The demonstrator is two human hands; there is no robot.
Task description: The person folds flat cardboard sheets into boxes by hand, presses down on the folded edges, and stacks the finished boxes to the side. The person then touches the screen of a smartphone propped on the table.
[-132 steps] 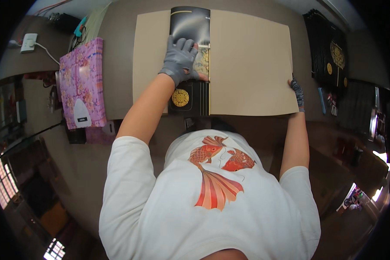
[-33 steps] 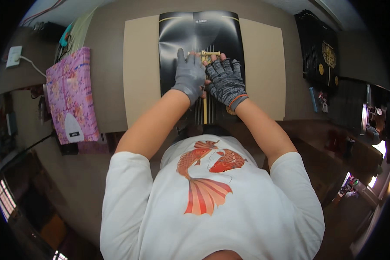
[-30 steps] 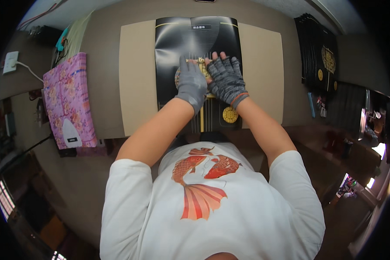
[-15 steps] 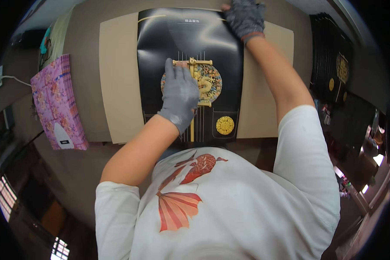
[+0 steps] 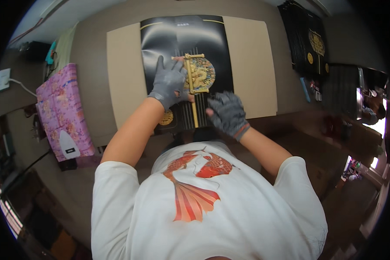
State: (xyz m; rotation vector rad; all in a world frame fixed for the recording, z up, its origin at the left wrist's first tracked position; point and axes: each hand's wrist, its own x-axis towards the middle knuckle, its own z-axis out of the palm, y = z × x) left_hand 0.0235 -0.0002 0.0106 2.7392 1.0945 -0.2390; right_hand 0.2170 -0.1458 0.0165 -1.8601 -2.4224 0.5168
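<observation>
2 gloved hands show in my feed: the left hand [image 5: 169, 82] lies palm down on a black printed sheet [image 5: 190, 47], its fingers loosely spread, hiding the left part of a round emblem [image 5: 202, 74]; the right hand [image 5: 228, 113] covers the sheet's lower right corner with bent fingers, and I cannot tell whether it pinches the edge. The left forearm and glove cut into 1 small gold disc [image 5: 165, 118], pale printing near the far edge is too fine for me to read, and the room's sides sink into darkness. The sheet sits over tan board [image 5: 252, 69], visible to left and right of it; whether that is 1 piece or 2, I cannot make out. Gold bars cross the emblem's multicoloured, patterned ground. The black surface looks glossy, with soft glare at upper left; the board is matt. I see a smooth grey left glove and a darker right glove with an orange-red cuff edge.
</observation>
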